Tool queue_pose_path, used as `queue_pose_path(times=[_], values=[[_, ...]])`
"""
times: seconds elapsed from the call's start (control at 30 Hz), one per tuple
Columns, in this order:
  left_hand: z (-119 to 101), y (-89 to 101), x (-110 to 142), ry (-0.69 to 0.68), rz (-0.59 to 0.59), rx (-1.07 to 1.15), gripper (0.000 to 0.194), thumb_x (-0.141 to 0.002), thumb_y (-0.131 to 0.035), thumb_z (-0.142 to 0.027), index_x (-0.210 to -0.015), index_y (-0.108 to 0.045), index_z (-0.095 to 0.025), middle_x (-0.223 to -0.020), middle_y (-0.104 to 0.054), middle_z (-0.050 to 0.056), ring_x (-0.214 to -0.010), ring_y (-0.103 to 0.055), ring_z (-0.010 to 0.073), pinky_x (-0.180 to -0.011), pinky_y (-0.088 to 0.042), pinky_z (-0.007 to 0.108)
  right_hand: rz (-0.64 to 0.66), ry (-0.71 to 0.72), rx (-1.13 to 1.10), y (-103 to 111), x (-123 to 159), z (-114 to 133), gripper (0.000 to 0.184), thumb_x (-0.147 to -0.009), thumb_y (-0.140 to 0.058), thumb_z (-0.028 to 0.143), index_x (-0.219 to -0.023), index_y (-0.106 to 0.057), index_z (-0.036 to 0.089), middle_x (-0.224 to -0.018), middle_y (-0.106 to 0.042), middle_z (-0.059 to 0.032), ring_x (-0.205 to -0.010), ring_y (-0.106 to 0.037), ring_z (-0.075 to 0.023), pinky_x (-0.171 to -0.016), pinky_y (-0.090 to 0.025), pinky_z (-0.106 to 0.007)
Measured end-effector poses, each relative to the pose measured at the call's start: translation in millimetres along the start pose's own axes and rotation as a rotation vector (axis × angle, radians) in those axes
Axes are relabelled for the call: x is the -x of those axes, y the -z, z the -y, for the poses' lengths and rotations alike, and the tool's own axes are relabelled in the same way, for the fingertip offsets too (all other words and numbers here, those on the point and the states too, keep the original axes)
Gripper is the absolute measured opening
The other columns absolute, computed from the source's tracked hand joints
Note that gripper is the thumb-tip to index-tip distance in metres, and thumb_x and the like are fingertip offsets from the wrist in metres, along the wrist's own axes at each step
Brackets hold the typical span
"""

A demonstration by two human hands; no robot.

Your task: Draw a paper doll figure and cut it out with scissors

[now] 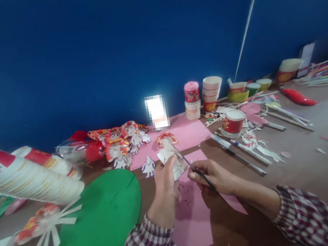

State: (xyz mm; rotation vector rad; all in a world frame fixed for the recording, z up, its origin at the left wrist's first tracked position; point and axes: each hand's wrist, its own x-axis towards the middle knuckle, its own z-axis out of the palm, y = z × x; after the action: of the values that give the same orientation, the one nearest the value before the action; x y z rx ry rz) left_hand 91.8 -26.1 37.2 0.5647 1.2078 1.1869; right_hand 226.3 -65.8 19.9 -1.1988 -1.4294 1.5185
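My left hand (167, 184) pinches a white paper piece (169, 158) with drawn lines on it, held above the pink paper. Dark-handled scissors (201, 174) are gripped in my right hand (216, 176), their blades reaching up to the right edge of that piece. Just beyond lies a round paper face with a red and yellow curled rim (166, 140). A small cut-out paper body (148, 166) rests left of my left hand. Under both hands is a pink sheet (194, 225) with dark marks.
A large green oval (102, 226) and stacked paper cups (45, 173) lie at left. Paper dolls (118, 144) sit at back left on the table. Pens (239, 157), a red cup (233, 123), paper scraps (270, 152) and cup stacks (212, 91) stand or lie to the right.
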Motion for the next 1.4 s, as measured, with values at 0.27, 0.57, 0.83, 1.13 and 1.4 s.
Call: queue_pose_path(times=[0.27, 0.57, 0.83, 1.13, 1.4], values=[[0.1, -0.1, -3.9, -0.026, -0.019, -0.017, 0.024, -0.059, -0.070, -0.022, -0.079, -0.061, -0.012, -0.058, -0.060, 0.001, -0.047, -0.056, 0.0123, -0.048, -0.046, 0.024, 0.015, -0.008, 0.009, 1.4, -0.8, -3.6, 0.032, -0.077, -0.061, 0.047, -0.078, -0.051, 0.017, -0.052, -0.050, 0.0055, -0.039, -0.041, -0.0061, -0.036, -0.031, -0.016], [4.2, 2.4, -6.3, -0.017, 0.016, -0.008, 0.027, -0.058, -0.070, -0.024, -0.080, -0.062, -0.012, -0.062, -0.063, 0.002, -0.050, -0.058, 0.0138, -0.051, -0.047, 0.026, 0.029, -0.002, -0.011, 1.1, -0.7, -3.6, 0.037, -0.077, -0.059, 0.052, -0.079, -0.051, 0.016, -0.052, -0.049, 0.0054, -0.040, -0.041, -0.0063, -0.037, -0.032, -0.016], [4.3, 3.3, -5.4, -0.008, 0.002, -0.015, 0.026, -0.058, -0.071, -0.024, -0.078, -0.060, -0.012, -0.058, -0.060, -0.001, -0.049, -0.056, 0.0119, -0.050, -0.045, 0.024, 0.010, 0.016, 0.003, 0.1, 0.3, 1.4, 0.035, -0.076, -0.062, 0.049, -0.074, -0.051, 0.016, -0.048, -0.045, 0.0065, -0.041, -0.042, -0.0066, -0.039, -0.032, -0.016], [2.6, 2.6, -5.6, -0.011, 0.028, 0.024, 0.020, -0.059, -0.069, -0.022, -0.074, -0.060, -0.012, -0.054, -0.057, -0.002, -0.045, -0.053, 0.0111, -0.048, -0.043, 0.023, -0.011, 0.001, 0.020, -0.6, 0.5, 2.6, 0.035, -0.075, -0.062, 0.049, -0.071, -0.050, 0.017, -0.048, -0.045, 0.0066, -0.039, -0.040, -0.0065, -0.036, -0.029, -0.016], [4.9, 3.7, -6.9, 0.000, 0.041, 0.100, 0.026, -0.055, -0.074, -0.021, -0.075, -0.061, -0.012, -0.060, -0.061, 0.000, -0.051, -0.057, 0.0116, -0.051, -0.045, 0.023, -0.018, 0.004, 0.046, -0.3, 1.0, 3.4, 0.032, -0.075, -0.063, 0.045, -0.070, -0.050, 0.017, -0.046, -0.045, 0.0069, -0.038, -0.037, -0.0058, -0.036, -0.026, -0.016]])
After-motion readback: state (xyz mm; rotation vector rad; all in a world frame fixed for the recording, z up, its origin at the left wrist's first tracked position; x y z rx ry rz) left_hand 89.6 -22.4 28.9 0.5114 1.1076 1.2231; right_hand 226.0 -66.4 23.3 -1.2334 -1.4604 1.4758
